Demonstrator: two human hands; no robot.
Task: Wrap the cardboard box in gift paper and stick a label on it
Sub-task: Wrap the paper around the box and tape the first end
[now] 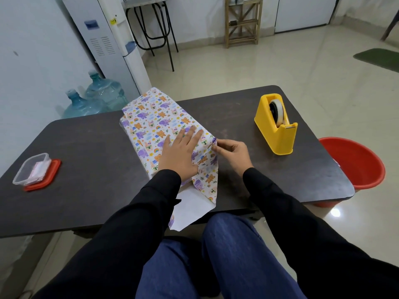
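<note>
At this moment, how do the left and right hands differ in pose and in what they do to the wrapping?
The left hand lies flat, fingers straight, on top of the paper-covered box; the right hand has curled fingers. The left hand presses the top face; the right hand pinches the gift paper at its edge by the box's near right corner. Both touch the paper.

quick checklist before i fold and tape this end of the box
1. Left hand flat on the box, steadying it: ok.
2. Right hand pinches the paper at the near corner: ok.
3. Near end closed: not ok, the paper hangs open over the table edge.
4. Tape dispenser loaded, on the right: ok.
5. Far end closed: cannot tell.
</note>
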